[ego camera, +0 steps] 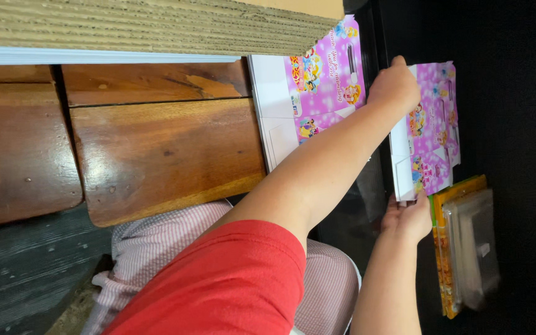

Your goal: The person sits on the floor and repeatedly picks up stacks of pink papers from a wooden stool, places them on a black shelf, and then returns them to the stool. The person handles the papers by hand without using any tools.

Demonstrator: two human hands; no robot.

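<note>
Two bare hands grip one flat pink printed cardboard carton (pixel 432 130) over the dark surface, left hand (pixel 394 84) closed on its far edge, right hand (pixel 409 218) pinching its near edge, beside a clear-wrapped yellow packet stack (pixel 466 248) and another flat pink carton (pixel 317 93).

Flattened pink carton (pixel 432 133), printed with small cartoon figures on its outer face and plain white on its flaps, held between both hands. The left hand (pixel 395 84) grips one short end; the right hand (pixel 407 217) grips the opposite end, fingers under the white edge. The carton is unfolded and nearly flat, spanning the gap from one hand to the other. A second flattened carton (pixel 317 93) of the same pink print and white reverse lies flat just beside the left hand, partly under that forearm.
</note>
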